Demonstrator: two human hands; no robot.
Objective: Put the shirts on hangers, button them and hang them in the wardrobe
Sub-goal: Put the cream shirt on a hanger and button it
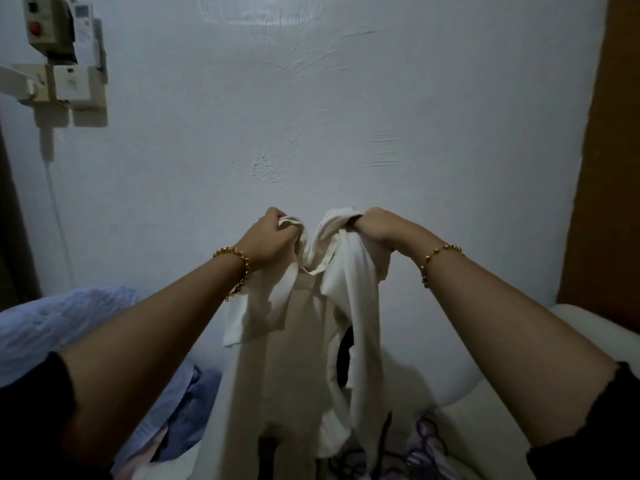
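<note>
Both hands grip one cream shirt (301, 358) by its top. The left hand (272, 233) has its fingers (277, 216) curled round a bunch of cloth beside the collar. The right hand (379, 230) has its fingers (363, 216) closed tight on the other shoulder fold. The shirt hangs in the air directly below the fingers, in front of a pale wall (346, 116).

Neither hand holds a hanger, so one grip would probably have to let go to fetch one. The weight would then swing to the remaining side, and the shirt could twist or slide out and drop. The two fists sit close together, so the collar between them is crumpled, which may make the neck opening harder to find. Lilac loops (427, 441), possibly hangers, lie well below the right fingers, and the hem might catch on them. Crumpled blue cloth (69, 323) lies below and outward of the left fingers.

The shirt's long axis runs vertically, collar up between the fingers and hem down. I cannot tell which way its front faces.
</note>
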